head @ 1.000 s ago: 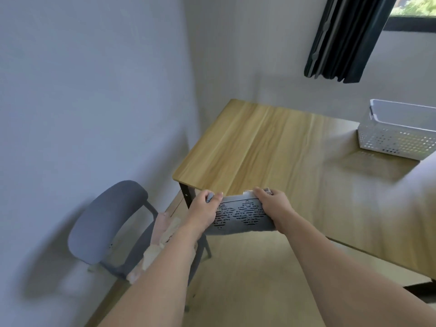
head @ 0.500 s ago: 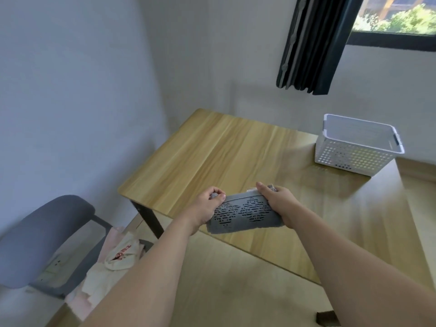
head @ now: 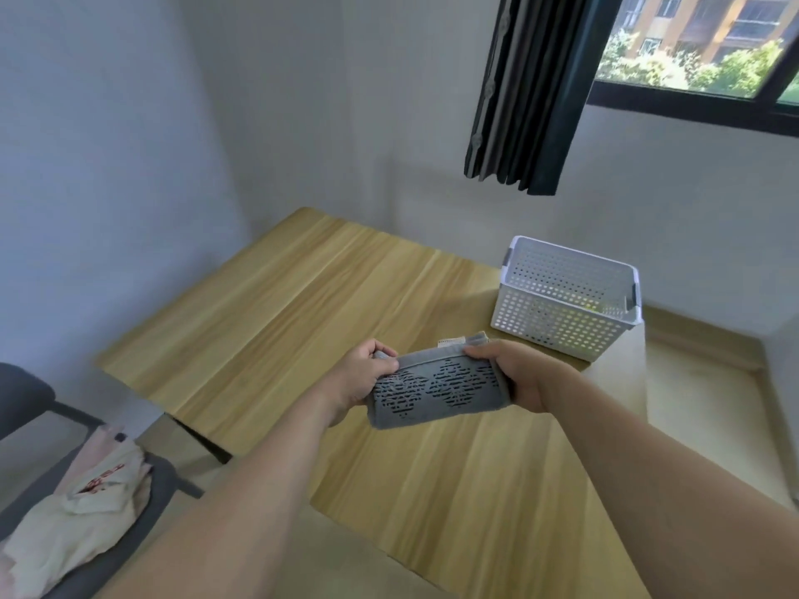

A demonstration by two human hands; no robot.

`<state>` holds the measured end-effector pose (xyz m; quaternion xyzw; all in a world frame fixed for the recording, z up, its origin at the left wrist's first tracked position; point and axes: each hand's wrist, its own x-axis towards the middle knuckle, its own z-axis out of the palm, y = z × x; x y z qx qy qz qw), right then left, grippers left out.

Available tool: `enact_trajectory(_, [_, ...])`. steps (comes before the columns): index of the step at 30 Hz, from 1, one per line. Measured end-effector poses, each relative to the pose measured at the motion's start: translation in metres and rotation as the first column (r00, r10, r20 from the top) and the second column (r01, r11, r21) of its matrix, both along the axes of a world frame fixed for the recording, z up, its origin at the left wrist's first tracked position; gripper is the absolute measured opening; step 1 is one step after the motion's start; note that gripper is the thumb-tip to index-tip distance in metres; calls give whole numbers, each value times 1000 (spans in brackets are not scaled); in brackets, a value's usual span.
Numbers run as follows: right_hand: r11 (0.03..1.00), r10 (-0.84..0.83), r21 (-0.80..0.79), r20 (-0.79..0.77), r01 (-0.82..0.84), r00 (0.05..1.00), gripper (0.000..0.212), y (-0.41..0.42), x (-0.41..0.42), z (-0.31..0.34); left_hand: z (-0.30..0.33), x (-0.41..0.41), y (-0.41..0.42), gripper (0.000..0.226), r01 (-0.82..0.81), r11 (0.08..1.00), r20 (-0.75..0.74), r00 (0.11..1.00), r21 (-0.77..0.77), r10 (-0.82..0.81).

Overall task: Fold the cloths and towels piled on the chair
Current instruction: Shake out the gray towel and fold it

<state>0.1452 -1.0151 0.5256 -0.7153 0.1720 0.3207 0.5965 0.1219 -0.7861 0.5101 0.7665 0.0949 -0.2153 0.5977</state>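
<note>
Both hands pinch a folded grey cloth (head: 436, 389) by its ends — left hand (head: 363, 376) and right hand (head: 516, 373) holding it above the wooden table (head: 281, 322), near a white basket (head: 566, 296) — while more cloths (head: 82, 512) lie heaped on the chair (head: 26, 395).

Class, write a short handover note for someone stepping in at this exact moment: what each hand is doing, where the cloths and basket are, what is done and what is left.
Left hand and right hand each grip an end of the folded grey patterned cloth, held above the wooden table.
White basket stands at the table's far right; contents unclear.
Done: grey cloth looks folded.
Left: set it down; unfolded cloths remain piled on the chair.
</note>
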Motion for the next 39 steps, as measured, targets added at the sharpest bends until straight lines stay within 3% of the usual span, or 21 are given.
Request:
enact_trajectory(5, [998, -56, 17, 54, 55, 997, 23, -82, 25, 1, 10, 16, -85, 16, -1, 1000, 17, 1000, 16, 1])
enact_trajectory(11, [995, 81, 37, 188, -90, 979, 16, -158, 76, 29, 26, 44, -167, 13, -79, 990, 163, 985, 114, 59])
enact_trajectory(15, [987, 156, -82, 295, -138, 943, 19, -197, 125, 53, 39, 76, -217, 13, -89, 976, 308, 951, 196, 25])
enact_trajectory(20, [975, 193, -191, 460, -115, 867, 17, -238, 215, 67, 53, 149, -275, 11, -219, 917, 478, 878, 333, 36])
enact_trajectory(25, [901, 367, -421, 611, -104, 701, 25, -276, 316, 33, 24, 236, -336, 14, -249, 804, 506, 859, 540, -74])
enact_trajectory(28, [809, 511, -580, 615, -94, 600, 29, -292, 369, -9, -10, 283, -364, 12, -202, 740, 450, 880, 642, -150])
enact_trajectory(33, [711, 666, -676, 559, -194, 494, 35, -292, 415, -94, -70, 331, -378, 26, -9, 550, 166, 957, 835, -237])
enact_trajectory(36, [676, 712, -687, 517, -267, 475, 36, -288, 414, -143, -101, 339, -382, 39, 166, 420, -54, 962, 892, -266])
enact_trajectory(39, [681, 709, -671, 501, -295, 496, 38, -285, 414, -177, -119, 350, -384, 42, 268, 347, -192, 952, 899, -237])
